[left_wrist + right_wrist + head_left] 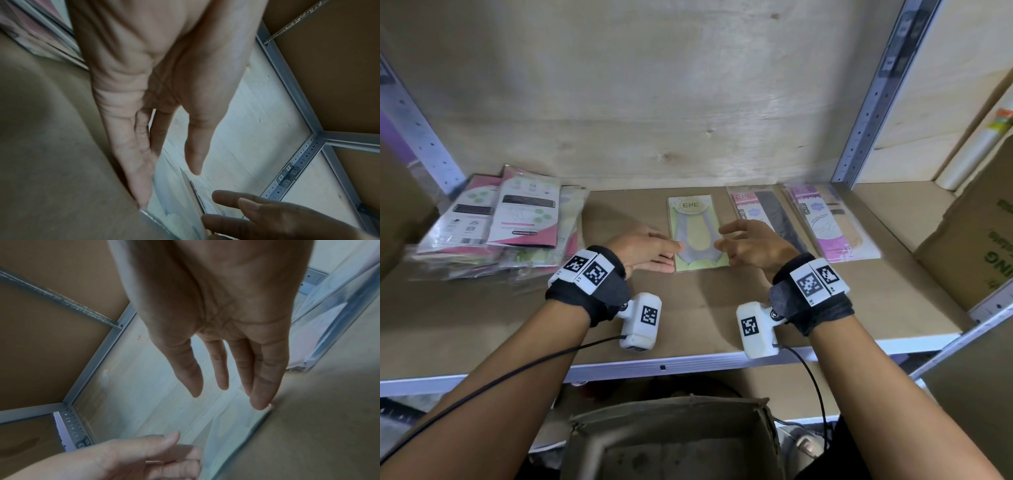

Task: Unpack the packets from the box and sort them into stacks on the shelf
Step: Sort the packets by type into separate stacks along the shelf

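A yellow-green sock packet [695,233] lies flat on the middle of the brown shelf board [688,308]. My left hand [654,250] has straight fingers at the packet's left edge [174,203], and my right hand [743,243] has relaxed fingers at its right edge [236,426]. Neither hand grips it. To the right lie a pink packet with a dark sock [763,219] and a purple packet [828,222]. A loose pile of packets [500,222] sits at the left. The cardboard box [674,442] stands open below the shelf.
A plywood back wall [654,102] closes the shelf. Metal uprights stand at the left [421,137] and the right [873,102]. A printed carton [979,246] sits at the shelf's right end. Cables run from both wrist cameras.
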Demonstrator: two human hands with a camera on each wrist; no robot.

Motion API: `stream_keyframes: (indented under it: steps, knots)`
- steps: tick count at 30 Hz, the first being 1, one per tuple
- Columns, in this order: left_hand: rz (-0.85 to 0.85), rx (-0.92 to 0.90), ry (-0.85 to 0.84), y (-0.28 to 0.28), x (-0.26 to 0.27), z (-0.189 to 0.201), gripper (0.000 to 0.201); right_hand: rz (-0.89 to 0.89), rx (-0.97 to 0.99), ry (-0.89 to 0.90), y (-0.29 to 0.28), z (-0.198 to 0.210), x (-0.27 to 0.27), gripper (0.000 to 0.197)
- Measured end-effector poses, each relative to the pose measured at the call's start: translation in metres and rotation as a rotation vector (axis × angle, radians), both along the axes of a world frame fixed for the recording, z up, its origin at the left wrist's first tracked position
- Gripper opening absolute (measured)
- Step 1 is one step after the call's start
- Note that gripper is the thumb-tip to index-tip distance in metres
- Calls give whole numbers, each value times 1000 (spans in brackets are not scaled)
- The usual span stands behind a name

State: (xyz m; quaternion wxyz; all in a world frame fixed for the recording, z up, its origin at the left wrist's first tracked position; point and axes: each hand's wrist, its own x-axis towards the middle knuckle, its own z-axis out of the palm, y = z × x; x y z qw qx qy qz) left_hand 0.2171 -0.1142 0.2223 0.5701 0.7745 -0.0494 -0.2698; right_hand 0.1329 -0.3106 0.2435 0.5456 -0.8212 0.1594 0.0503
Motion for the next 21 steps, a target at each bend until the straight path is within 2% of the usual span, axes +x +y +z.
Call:
stream_keyframes:
  steps: [6, 21]
  knots:
    - [-1, -12, 3, -12, 4, 3, 38, -2, -40, -4, -4, 0, 7, 42]
    - [-1, 7, -14, -19, 14, 3, 36, 5, -45, -4, -10, -4, 13, 41]
